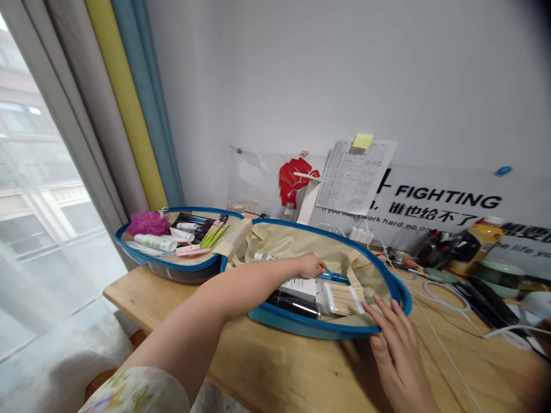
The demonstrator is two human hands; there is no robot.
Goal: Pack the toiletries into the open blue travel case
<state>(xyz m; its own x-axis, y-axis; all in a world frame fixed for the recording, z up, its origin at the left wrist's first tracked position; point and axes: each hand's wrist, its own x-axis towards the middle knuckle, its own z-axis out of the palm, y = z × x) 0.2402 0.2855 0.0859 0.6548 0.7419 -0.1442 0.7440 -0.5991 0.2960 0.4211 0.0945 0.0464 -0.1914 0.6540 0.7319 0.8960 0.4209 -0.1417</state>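
An open suitcase with blue edges and a beige lining lies on the wooden table. My left hand reaches into its right half. Its fingers are closed on one end of a slim blue handled item, whose kind I cannot make out. Just below lie a white box, a pack of cotton swabs and a glossy black item. My right hand is open, fingers spread at the suitcase's near right rim, close to the cotton swabs.
The suitcase's left half holds a purple bath puff, a white tube and green-and-pink packs. White cables, a yellow bottle and a lidded jar stand right. A papered clipboard leans behind.
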